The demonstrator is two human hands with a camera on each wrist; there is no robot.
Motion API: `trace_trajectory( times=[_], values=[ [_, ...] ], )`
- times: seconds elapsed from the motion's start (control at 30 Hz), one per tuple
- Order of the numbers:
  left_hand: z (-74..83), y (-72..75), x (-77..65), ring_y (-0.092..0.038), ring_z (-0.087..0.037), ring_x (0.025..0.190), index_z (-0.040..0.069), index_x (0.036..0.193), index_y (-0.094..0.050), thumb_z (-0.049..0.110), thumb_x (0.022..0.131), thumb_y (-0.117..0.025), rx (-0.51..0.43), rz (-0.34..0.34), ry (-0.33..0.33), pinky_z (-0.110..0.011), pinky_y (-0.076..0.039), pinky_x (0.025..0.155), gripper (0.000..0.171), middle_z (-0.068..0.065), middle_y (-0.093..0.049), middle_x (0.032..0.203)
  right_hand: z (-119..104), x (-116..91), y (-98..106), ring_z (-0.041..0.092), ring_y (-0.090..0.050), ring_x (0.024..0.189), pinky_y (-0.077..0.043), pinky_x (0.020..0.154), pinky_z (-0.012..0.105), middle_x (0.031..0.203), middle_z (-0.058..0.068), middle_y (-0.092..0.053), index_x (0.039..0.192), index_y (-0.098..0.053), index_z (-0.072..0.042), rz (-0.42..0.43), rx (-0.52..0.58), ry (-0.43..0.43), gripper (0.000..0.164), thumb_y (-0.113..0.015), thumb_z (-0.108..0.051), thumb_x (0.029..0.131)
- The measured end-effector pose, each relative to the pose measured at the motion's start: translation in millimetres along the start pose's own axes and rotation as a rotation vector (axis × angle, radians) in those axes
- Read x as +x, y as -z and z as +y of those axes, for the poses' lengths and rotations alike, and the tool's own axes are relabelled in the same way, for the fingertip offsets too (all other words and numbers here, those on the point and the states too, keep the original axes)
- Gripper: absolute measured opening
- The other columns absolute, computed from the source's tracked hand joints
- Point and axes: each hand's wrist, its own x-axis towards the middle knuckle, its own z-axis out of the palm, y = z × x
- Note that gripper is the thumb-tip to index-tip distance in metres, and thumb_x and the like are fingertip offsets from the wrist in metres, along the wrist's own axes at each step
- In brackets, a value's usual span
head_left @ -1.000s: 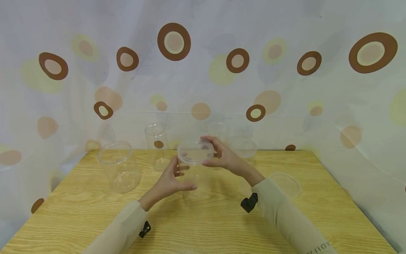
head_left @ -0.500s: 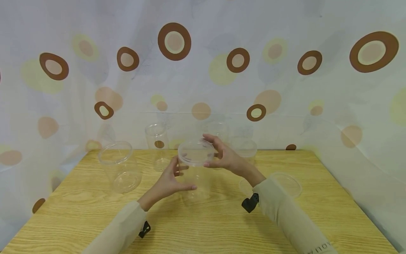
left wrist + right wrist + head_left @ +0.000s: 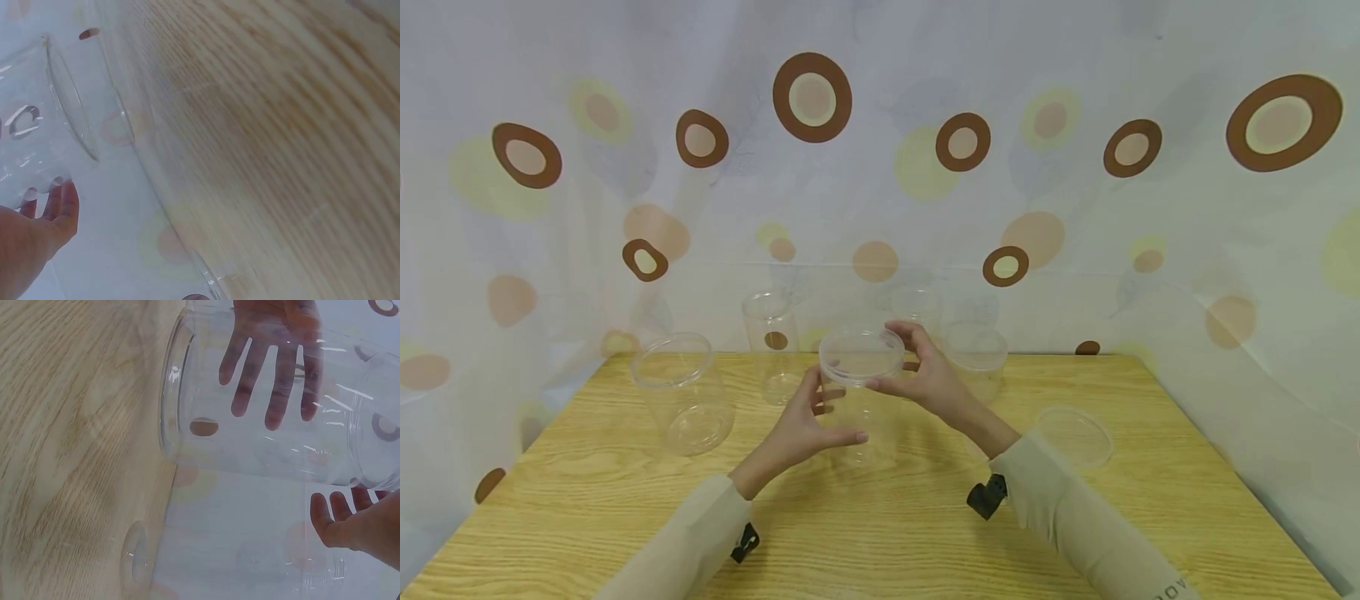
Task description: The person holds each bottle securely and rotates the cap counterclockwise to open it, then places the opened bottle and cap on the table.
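A clear plastic jar (image 3: 880, 412) with a round clear lid (image 3: 861, 354) on its top is held between both hands, near the middle of the table. My left hand (image 3: 797, 429) grips the jar's side, thumb in front and fingers behind; through the clear wall in the right wrist view, the left fingers (image 3: 278, 381) show spread. The right hand (image 3: 936, 383) holds the lid's edge from the right, thumb at the front and fingers at the back. In the left wrist view, the jar's base (image 3: 72, 103) appears raised off the table.
A wide open jar (image 3: 681, 392) stands at the left. Behind are a tall jar (image 3: 771, 346), another jar (image 3: 917, 304) and a shorter tub (image 3: 976, 358). A flat clear lid (image 3: 1075, 437) lies right on the wooden table (image 3: 865, 542). A patterned sheet (image 3: 880, 200) hangs behind.
The right thumb has shifted left along the front edge of the lid, and the right wrist has moved slightly left. The left hand keeps its grip on the jar.
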Motion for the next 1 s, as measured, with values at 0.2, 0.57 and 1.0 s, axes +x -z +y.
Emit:
trace_trajectory(
  times=[0.2,0.57,1.0],
  values=[
    [-1.4,1.4,-1.7,-0.043,-0.042,0.121,0.021,0.143,-0.017,0.011,0.067,-0.081,-0.033,-0.041,-0.047,-0.057,-0.037,0.096,0.100,-0.010,-0.029,0.143,4.6,4.9,12.6,0.030,-0.045,0.116,-0.047,0.089,0.044,0.137,0.010,-0.035,0.139,-0.029,-0.018,-0.189,0.137,0.004,0.077,-0.073,-0.029,0.077],
    [1.9,3.5,-3.9,-0.047,-0.035,0.120,0.027,0.142,-0.020,0.013,0.067,-0.082,-0.037,-0.100,-0.045,-0.051,-0.039,0.096,0.099,-0.009,-0.035,0.139,11.8,11.7,28.3,0.028,-0.041,0.119,-0.047,0.087,0.032,0.142,0.014,-0.027,0.145,-0.019,-0.015,-0.399,0.248,0.018,0.084,-0.070,-0.031,0.081],
    [2.4,2.7,-1.8,-0.044,-0.037,0.123,0.029,0.142,-0.019,0.018,0.069,-0.080,0.003,-0.038,-0.057,-0.054,-0.038,0.096,0.095,-0.006,-0.031,0.142,1.9,-4.1,10.6,0.025,-0.030,0.131,-0.031,0.103,0.051,0.146,0.006,-0.028,0.145,-0.018,-0.017,-0.084,0.057,0.042,0.090,-0.074,-0.032,0.076]
  ],
)
